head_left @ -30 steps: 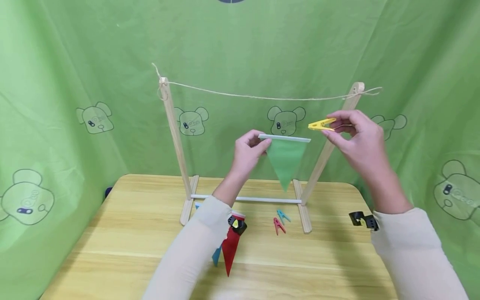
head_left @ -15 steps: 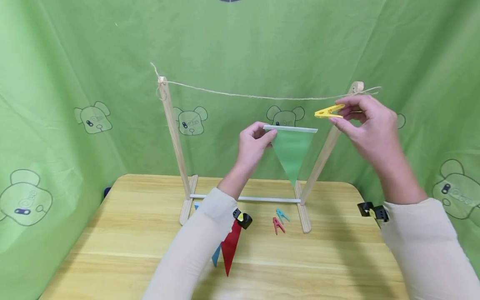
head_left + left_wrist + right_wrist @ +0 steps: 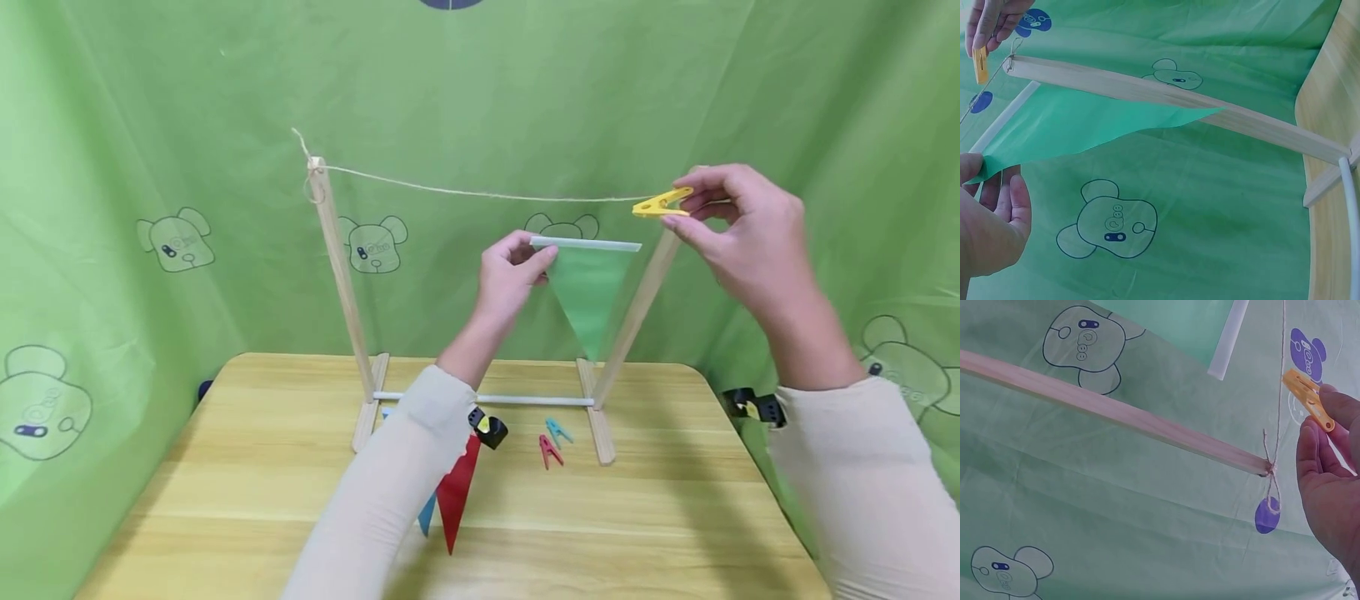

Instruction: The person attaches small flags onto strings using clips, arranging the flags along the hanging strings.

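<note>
My left hand (image 3: 510, 271) pinches the upper left corner of a green triangular pennant (image 3: 592, 292), thumb in front. The pennant hangs point down from its white top strip (image 3: 600, 244), a little below the string (image 3: 480, 195). Between thumb and fingers, my right hand (image 3: 750, 221) holds a yellow clothespin (image 3: 660, 203) by its handle ends. Its nose points left and overlaps the string near the right post in the head view. From the right wrist, the clothespin (image 3: 1307, 397) shows right beside the string (image 3: 1281, 381), with the pennant's strip (image 3: 1229, 340) off to one side.
Two wooden posts (image 3: 341, 275) joined by a white rod (image 3: 536, 401) stand on the wooden table (image 3: 225, 500). A pink clothespin (image 3: 551, 452) and a blue clothespin (image 3: 558, 432) lie near the right foot. Red (image 3: 459, 492) and blue pennants (image 3: 426, 515) lie partly under my left sleeve.
Both hands have risen and shifted slightly right, carrying the green pennant and the yellow clothespin up toward the string. The clothespin has come level with the string.
</note>
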Motion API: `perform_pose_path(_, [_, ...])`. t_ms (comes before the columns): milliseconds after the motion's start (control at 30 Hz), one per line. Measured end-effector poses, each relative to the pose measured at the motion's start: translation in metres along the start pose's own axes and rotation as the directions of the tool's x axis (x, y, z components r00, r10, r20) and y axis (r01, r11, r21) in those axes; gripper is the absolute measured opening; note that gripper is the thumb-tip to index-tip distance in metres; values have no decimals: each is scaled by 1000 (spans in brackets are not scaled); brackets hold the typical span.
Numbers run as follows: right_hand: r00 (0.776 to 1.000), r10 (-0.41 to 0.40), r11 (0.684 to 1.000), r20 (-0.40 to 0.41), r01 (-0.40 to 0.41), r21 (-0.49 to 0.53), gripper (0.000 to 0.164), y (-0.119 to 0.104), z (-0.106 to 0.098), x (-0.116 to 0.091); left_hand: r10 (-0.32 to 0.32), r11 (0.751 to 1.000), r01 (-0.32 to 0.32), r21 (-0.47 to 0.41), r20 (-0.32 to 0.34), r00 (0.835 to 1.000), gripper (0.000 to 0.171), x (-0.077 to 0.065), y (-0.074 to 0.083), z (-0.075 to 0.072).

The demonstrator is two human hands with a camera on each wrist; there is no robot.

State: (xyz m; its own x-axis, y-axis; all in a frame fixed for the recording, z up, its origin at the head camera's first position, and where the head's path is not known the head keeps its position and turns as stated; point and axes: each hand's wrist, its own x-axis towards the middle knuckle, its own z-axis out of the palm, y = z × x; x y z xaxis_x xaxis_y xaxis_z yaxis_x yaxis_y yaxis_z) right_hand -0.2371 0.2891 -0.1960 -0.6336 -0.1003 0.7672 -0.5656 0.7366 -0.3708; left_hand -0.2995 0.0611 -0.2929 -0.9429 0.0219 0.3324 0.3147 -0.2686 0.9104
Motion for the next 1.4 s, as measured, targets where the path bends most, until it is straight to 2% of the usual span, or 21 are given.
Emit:
perform_pose_path(267, [999, 22, 1000, 44, -21, -23, 35, -6, -3, 8, 13, 1000, -12, -23, 4, 1000, 15, 4, 7, -2])
perform_pose_path(500, [999, 1, 998, 47, 2, -66, 36, -5, -2, 13, -3, 1000, 3, -20, 3, 1000, 12, 7, 5, -1])
perform_pose_path(800, [996, -30, 996, 81, 37, -85, 35, -14, -7, 22, -16, 1000, 16, -27, -3, 1000, 14, 10, 11, -1])
perform_pose_path(1067, [986, -43, 986, 164, 67, -150, 32, -17, -16, 35, -16, 998, 14, -61, -20, 1000, 13, 12, 13, 3])
perform_pose_path(1400, [973, -38, 976, 227, 84, -199, 27, -20, -25, 47, -31, 997, 31, -74, 8, 999, 15, 13, 18, 10])
